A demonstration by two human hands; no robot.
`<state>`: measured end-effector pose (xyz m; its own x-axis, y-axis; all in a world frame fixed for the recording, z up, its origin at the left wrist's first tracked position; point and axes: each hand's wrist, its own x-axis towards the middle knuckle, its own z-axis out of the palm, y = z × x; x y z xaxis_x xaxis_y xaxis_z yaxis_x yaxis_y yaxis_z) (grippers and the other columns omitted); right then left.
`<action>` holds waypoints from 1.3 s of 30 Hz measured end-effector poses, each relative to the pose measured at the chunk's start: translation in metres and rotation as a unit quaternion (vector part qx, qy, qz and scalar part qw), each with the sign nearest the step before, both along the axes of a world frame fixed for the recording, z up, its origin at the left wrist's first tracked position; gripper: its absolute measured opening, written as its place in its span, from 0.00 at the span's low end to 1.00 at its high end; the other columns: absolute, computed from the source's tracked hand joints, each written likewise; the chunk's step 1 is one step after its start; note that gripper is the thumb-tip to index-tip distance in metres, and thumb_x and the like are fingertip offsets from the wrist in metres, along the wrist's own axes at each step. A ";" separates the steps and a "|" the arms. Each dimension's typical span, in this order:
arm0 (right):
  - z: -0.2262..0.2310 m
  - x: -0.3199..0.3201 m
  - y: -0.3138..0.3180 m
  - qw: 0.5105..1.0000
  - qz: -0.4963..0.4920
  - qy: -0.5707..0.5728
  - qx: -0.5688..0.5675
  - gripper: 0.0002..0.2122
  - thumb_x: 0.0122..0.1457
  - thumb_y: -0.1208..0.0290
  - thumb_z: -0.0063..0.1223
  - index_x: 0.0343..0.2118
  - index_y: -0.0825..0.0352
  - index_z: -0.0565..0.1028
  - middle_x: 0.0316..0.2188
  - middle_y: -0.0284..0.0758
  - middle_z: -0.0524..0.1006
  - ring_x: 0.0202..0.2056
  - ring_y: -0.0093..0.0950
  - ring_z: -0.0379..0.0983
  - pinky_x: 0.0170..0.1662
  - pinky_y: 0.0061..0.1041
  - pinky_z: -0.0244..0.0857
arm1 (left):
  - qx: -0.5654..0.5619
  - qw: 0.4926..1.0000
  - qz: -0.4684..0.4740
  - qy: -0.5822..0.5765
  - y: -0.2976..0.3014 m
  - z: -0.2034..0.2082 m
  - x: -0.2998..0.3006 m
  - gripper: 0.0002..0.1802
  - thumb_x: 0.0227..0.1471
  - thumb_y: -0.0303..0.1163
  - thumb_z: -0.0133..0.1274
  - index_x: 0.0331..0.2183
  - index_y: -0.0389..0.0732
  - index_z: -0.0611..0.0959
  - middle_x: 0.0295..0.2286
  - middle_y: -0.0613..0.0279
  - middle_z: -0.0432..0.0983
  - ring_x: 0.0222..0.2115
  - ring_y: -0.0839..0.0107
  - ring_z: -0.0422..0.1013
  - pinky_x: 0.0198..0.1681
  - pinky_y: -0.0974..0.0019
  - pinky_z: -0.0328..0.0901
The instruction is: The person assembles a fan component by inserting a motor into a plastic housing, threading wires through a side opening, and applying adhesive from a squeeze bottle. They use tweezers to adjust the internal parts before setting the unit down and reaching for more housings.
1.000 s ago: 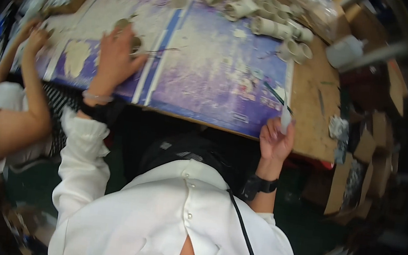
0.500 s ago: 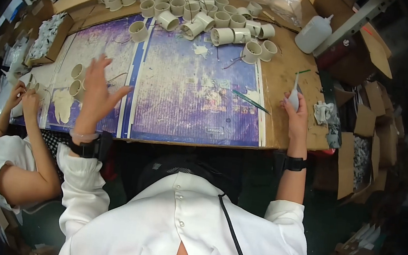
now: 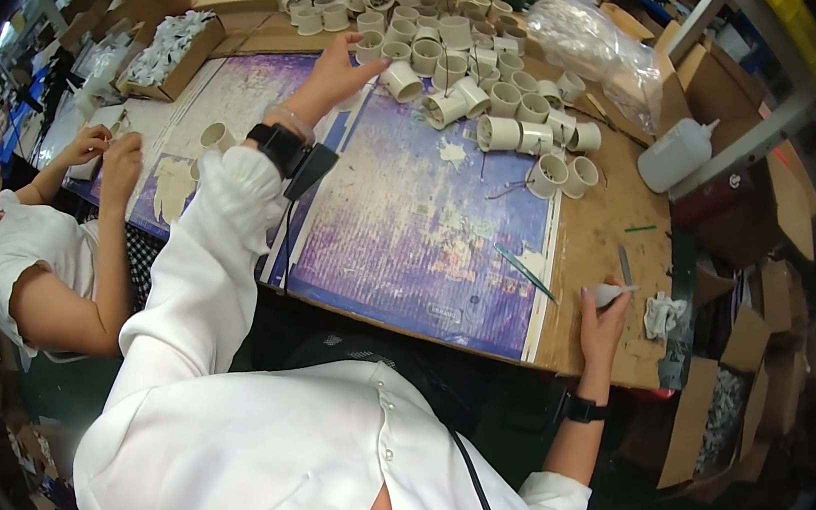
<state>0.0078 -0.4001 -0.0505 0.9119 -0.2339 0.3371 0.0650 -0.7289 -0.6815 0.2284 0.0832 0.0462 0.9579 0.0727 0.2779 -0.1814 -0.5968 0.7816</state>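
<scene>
Left of frame: a co-worker's hands (image 3: 106,152) meet at chest height. Upper centre-left: the left hand (image 3: 333,77), thumb and fingers spread, is at the left edge of the cream cups (image 3: 455,35), heaped at upper centre; contact cannot be determined. Right of centre: teal tweezers (image 3: 525,272) lie on the desk (image 3: 591,241). Right: the right hand (image 3: 602,326) grips a white dropper (image 3: 608,295).

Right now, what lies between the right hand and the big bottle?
In the head view, a grey strip and a green stick lie between the right hand and bottle.
</scene>
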 end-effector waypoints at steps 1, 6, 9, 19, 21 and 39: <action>0.000 -0.005 0.002 0.998 -0.046 -0.035 -0.030 0.18 0.57 0.71 0.57 0.47 0.72 0.66 0.47 0.46 0.71 0.49 0.39 0.67 0.54 0.32 0.59 | -0.021 1.000 0.008 0.013 0.005 0.002 0.011 0.46 0.44 0.52 0.63 0.55 0.33 0.65 0.51 0.41 0.66 0.54 0.55 0.63 0.55 0.60 0.59; 0.053 -0.054 0.059 0.974 -0.187 -0.124 -0.029 0.19 0.56 0.73 0.57 0.49 0.71 0.67 0.47 0.43 0.71 0.49 0.35 0.68 0.55 0.30 0.58 | -0.027 0.999 0.002 0.024 0.040 -0.021 0.075 0.48 0.43 0.51 0.63 0.57 0.32 0.64 0.52 0.40 0.66 0.55 0.55 0.63 0.54 0.60 0.61; 0.087 -0.063 0.114 0.986 0.055 -0.138 0.080 0.19 0.53 0.78 0.57 0.49 0.70 0.69 0.47 0.40 0.71 0.49 0.30 0.67 0.56 0.28 0.58 | -0.017 0.994 -0.100 0.033 0.074 -0.071 0.119 0.48 0.44 0.51 0.62 0.58 0.33 0.62 0.53 0.42 0.65 0.56 0.56 0.62 0.54 0.60 0.60; 0.078 0.252 0.047 0.976 -0.043 -0.091 0.192 0.24 0.55 0.63 0.60 0.51 0.71 0.70 0.50 0.41 0.73 0.51 0.30 0.68 0.54 0.27 0.61 | -0.182 0.953 -0.129 0.204 0.000 -0.021 0.080 0.50 0.48 0.53 0.59 0.61 0.36 0.57 0.58 0.44 0.57 0.58 0.57 0.57 0.57 0.60 0.57; 0.078 0.270 0.047 0.979 -0.078 -0.038 0.183 0.25 0.54 0.61 0.61 0.51 0.71 0.70 0.50 0.41 0.73 0.51 0.30 0.68 0.54 0.27 0.61 | -0.176 0.958 -0.136 0.181 0.021 -0.029 0.082 0.51 0.48 0.55 0.59 0.62 0.36 0.56 0.58 0.45 0.57 0.58 0.57 0.56 0.57 0.59 0.56; 0.033 0.243 0.117 0.928 0.211 0.151 0.267 0.24 0.60 0.65 0.54 0.59 0.59 0.65 0.48 0.32 0.72 0.46 0.22 0.67 0.49 0.23 0.62 | -0.209 0.952 -0.167 0.149 -0.007 -0.063 0.049 0.46 0.52 0.54 0.55 0.63 0.42 0.58 0.56 0.47 0.63 0.56 0.62 0.60 0.58 0.64 0.55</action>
<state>0.2506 -0.2833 -0.0173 0.9943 0.1059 -0.0098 0.0155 -0.2351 -0.9718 0.2779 0.0762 -0.0166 0.9787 -0.2052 0.0038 -0.0394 -0.1692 0.9848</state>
